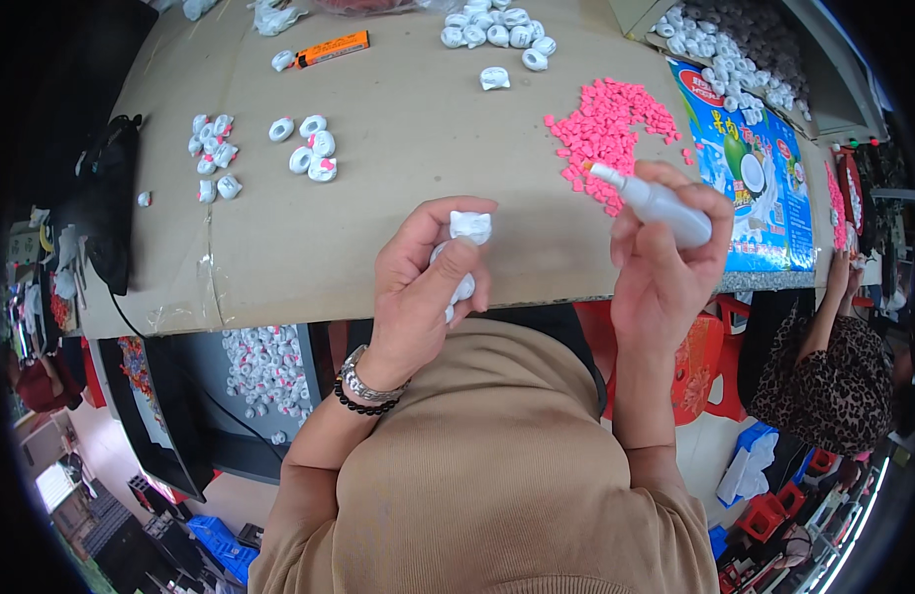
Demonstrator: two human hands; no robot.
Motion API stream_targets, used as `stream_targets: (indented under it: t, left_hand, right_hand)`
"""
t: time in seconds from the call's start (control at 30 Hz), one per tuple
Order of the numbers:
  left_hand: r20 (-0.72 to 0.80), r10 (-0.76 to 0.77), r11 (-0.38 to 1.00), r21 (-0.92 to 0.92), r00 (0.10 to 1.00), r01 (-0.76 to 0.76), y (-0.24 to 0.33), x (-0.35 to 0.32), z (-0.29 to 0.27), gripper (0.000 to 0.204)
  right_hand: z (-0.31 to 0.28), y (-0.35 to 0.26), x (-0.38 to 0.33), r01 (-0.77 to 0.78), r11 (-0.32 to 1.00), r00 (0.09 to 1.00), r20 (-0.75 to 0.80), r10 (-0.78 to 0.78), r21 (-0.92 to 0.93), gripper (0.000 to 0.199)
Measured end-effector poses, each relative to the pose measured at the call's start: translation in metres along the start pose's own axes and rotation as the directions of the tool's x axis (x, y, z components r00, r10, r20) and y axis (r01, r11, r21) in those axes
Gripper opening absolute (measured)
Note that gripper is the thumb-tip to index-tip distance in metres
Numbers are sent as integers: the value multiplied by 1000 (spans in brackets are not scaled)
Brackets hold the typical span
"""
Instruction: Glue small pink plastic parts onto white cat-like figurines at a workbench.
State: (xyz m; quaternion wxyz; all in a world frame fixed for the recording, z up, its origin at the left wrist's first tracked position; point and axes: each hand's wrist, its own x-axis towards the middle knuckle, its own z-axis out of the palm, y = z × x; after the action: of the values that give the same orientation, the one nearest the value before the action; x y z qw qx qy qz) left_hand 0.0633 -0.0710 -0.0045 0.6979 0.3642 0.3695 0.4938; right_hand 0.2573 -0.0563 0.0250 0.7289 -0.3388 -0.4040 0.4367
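Observation:
My left hand (410,282) is closed around a few small white cat-head-shaped pieces (469,227); the top one stands out above the thumb, and the others are partly hidden by the fingers. In my right hand (656,282) is a translucent squeeze bottle (675,216), tilted so its narrow nozzle points up and to the left. The nozzle's orange-tipped end lies in front of a spread pile of small pink pieces (611,109). Nozzle and white pieces are well apart. Both hands are over the near edge of the tan table (398,129).
Left on the table are white pieces with pink bits (322,169) and an orange cutter-like strip (332,49). More white pieces (497,30) lie at the back. A blue printed sheet (750,178) is at right. Below, an open drawer (267,371) holds white pieces. A co-worker (824,381) sits far right.

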Motion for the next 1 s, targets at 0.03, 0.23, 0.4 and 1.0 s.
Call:
stream_targets:
  t: [0.03,0.23,0.4,1.0]
  left_hand:
    - [14,-9,999,-42,1000,10,0,0,-1,30]
    - [25,-89,980,-174,996,92,6,-1,0,36]
    - [-1,-109,978,-179,994,107,10,-4,1,38]
    - [-28,-23,995,-95,999,20,4,-5,-1,30]
  right_hand:
    - [-5,1,5,-25,999,1000,0,25,-25,32]
    - [-22,5,33,-264,930,965,-74,253,-258,38]
    - [-19,9,47,-254,797,956,-19,291,-547,27]
    - [-11,32,36,410,96,897,420,138,-907,14]
